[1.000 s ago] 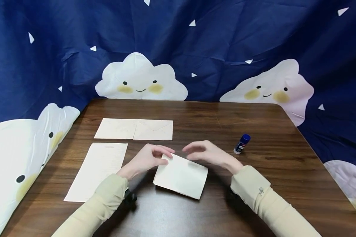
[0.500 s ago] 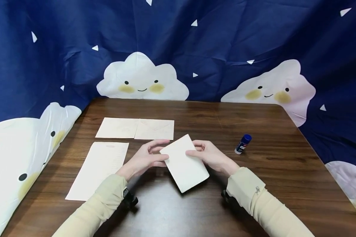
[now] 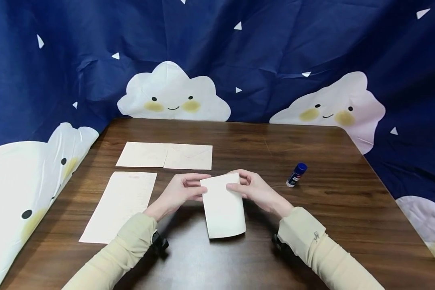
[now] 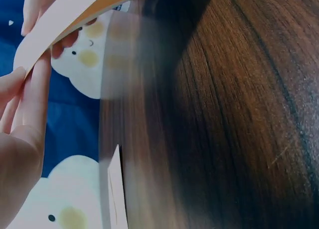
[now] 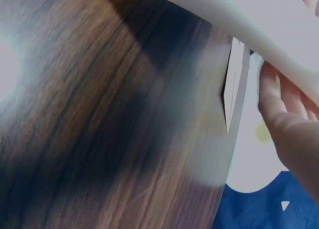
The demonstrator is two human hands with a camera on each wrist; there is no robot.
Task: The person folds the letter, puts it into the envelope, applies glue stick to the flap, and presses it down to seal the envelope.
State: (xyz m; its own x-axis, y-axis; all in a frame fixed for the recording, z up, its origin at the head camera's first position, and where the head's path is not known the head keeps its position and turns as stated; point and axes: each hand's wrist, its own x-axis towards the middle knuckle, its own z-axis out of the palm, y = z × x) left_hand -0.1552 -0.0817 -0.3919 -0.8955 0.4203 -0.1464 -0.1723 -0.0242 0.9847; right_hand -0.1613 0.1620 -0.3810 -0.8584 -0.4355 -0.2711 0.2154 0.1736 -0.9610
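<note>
The left hand (image 3: 177, 194) is pinching a folded, white, rectangular paper (image 3: 223, 213) at ten o'clock; the right hand (image 3: 258, 191) is gripping it at one o'clock.

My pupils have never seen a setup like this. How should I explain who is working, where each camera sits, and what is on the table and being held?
There is no machine: a person works with a bare left hand and right hand. The wide picture comes from a camera on the head, looking forward and down. The two close, slanted pictures come from cameras on each wrist.

Both hands hold a pale paper, apparently folded, thumbs in front. On the brown table lie two envelope-like papers end to end, a larger sheet and what looks like a glue stick.
</note>
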